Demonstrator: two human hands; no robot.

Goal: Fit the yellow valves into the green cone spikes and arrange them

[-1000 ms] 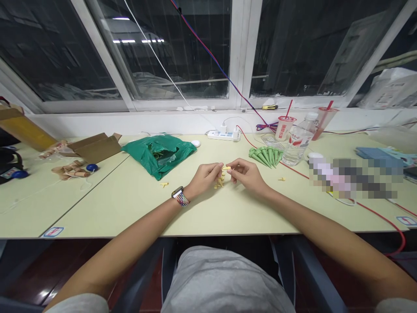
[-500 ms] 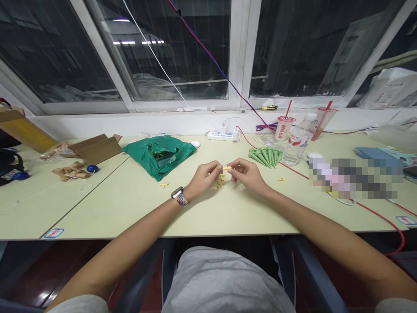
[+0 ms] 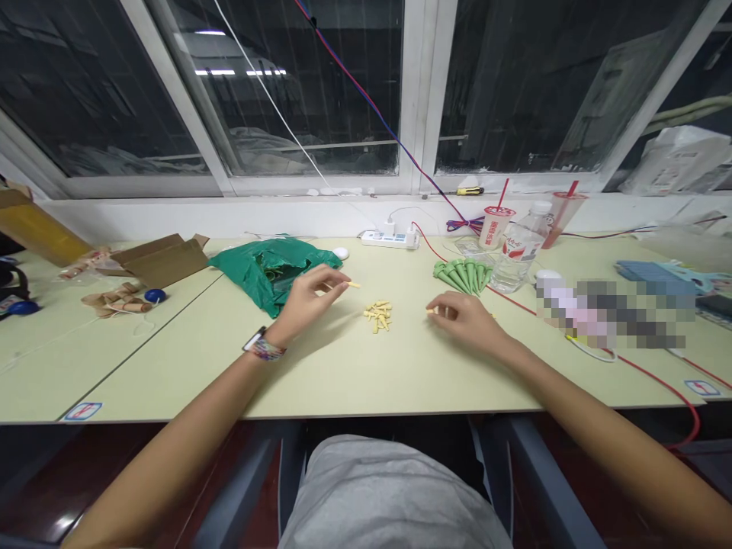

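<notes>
A small pile of yellow plastic pieces (image 3: 378, 314) lies on the pale green table (image 3: 354, 366) in front of me. My left hand (image 3: 306, 293) is raised left of the pile and pinches one yellow piece (image 3: 353, 285) between thumb and fingers. My right hand (image 3: 464, 315) rests on the table right of the pile, fingers curled, with a small yellow piece (image 3: 430, 311) at its fingertips. A bunch of green cones (image 3: 464, 274) lies just behind the right hand.
A green plastic bag (image 3: 268, 267) lies behind my left hand. Cardboard box (image 3: 157, 258) and tan pieces sit at far left. A power strip (image 3: 390, 239), cups, a water bottle (image 3: 518, 248) and a red cable (image 3: 657, 374) occupy the back and right.
My hands, which were together over the yellow pile, have pulled apart: the left moved up and left holding a yellow piece, the right slid right onto the table. The pile now shows.
</notes>
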